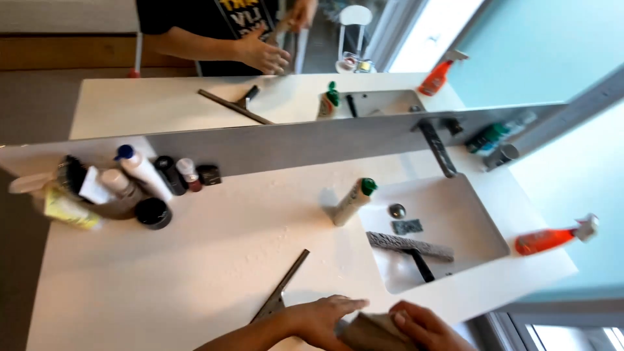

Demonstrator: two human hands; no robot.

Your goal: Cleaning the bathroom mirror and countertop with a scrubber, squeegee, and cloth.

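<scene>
Here, at the far left of the white counter, a cluster of toiletries stands against the mirror: a yellow tube, a white bottle with a blue cap, and a round black jar among several smaller containers. Right of them lies one squeegee, long, thin and dark. The left hand rests flat and released, fingers stretched onto a brown cloth, soft and crumpled, at the counter's near edge. The right hand presses the cloth's other side; whether it clenches the cloth cannot be told. Behind stands one beige bottle with a green cap. The rectangular white sink holds one long-handled grey scrubber. One orange spray bottle lies farthest right.
</scene>
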